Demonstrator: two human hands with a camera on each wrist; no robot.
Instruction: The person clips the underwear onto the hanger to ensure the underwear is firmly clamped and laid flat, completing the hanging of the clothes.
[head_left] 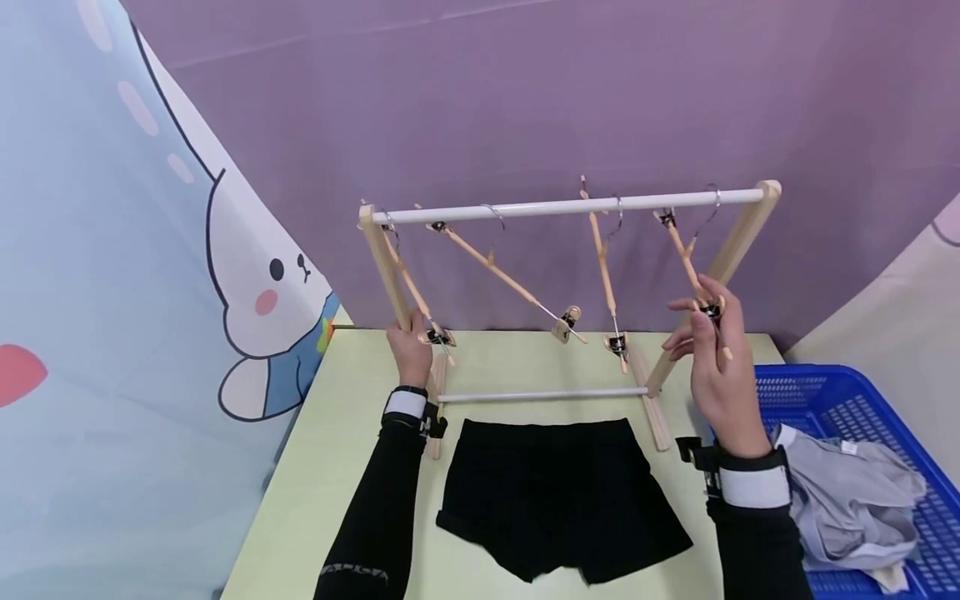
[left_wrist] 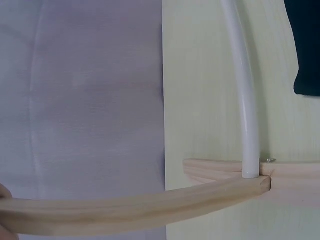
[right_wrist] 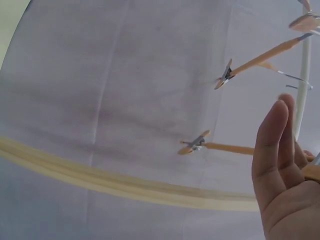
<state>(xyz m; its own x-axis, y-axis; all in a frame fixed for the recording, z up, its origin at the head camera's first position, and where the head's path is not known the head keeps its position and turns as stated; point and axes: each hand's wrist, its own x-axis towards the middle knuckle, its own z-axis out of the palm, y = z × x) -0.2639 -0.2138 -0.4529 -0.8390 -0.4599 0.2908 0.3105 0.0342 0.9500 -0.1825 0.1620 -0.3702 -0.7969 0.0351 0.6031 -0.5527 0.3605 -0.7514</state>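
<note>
A small wooden rack with a white top rail (head_left: 555, 208) stands on the table, with several wooden clip hangers, one a middle hanger (head_left: 491, 265), hooked on it. My left hand (head_left: 411, 350) grips the rack's left post (left_wrist: 115, 215), beside the leftmost hanger (head_left: 408, 283). At the right end, my right hand (head_left: 716, 367) holds the rightmost hanger (head_left: 681, 246) near its front clip, between thumb and fingers; the right wrist view shows this contact only partly. Black shorts (head_left: 558, 500) lie flat on the table in front of the rack.
A blue basket (head_left: 832, 375) at the right contains crumpled grey clothing (head_left: 855, 492). Behind the pale table (head_left: 330, 450) hangs a purple cloth (head_left: 480, 100); a cartoon-printed curtain (head_left: 112, 275) is on the left. A lower white bar (head_left: 540, 394) joins the rack's feet.
</note>
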